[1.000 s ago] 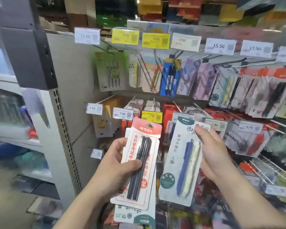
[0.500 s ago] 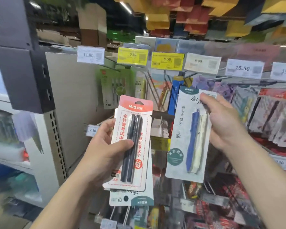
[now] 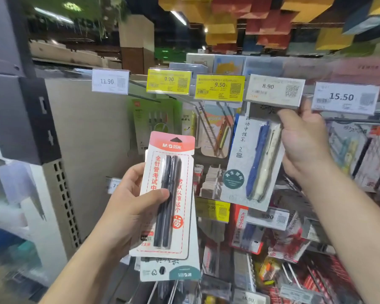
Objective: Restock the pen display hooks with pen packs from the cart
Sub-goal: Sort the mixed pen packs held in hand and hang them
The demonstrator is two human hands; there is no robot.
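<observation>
My left hand (image 3: 132, 207) grips a red-and-white pack of two black pens (image 3: 169, 194), thumb across its front. Behind it in the same grip sits a second pack with a teal strip (image 3: 173, 272), upside down. My right hand (image 3: 305, 143) pinches the top right of a grey pack with a blue pen and a cream pen (image 3: 250, 163). That pack's top edge is tucked just under the white 8.90 price tag (image 3: 274, 89) on the top row of hooks. The hook itself is hidden behind the tag.
Price tags 11.90 (image 3: 110, 81), 9.90 (image 3: 169, 81), 9.50 (image 3: 219, 87) and 15.50 (image 3: 346, 97) line the top row. Hanging pen packs fill the hooks behind and to the right (image 3: 360, 154). A beige perforated end panel (image 3: 86, 150) stands to the left.
My right hand has lifted the grey blue-and-cream pack up and right, from mid-display to the 8.90 tag on the top row. My left hand has risen slightly with its packs.
</observation>
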